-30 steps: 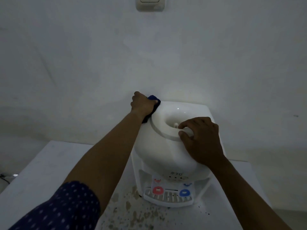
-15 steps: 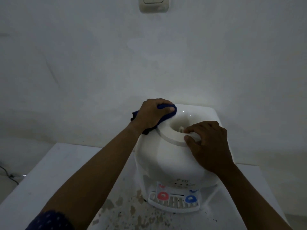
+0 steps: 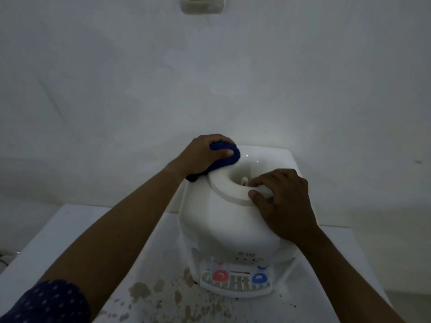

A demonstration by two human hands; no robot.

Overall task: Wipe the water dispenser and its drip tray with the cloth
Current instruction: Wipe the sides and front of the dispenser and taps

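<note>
water dispenser [image 3: 224, 227] | front panel lettering | blurred, roughly "FTU" | not surely readable | no other text

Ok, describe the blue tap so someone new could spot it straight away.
Find the white water dispenser on the table. Low on its front, above the slatted drip tray, sit two round taps. The blue tap is on the right; the red tap is on the left.

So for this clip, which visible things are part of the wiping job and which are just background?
Part of the job:
- water dispenser
- drip tray
- blue cloth, in the grip of the left hand
- right hand, steadying the dispenser's top ring

Just there:
- wall switch
- stained table
- red tap and blue tap
</note>
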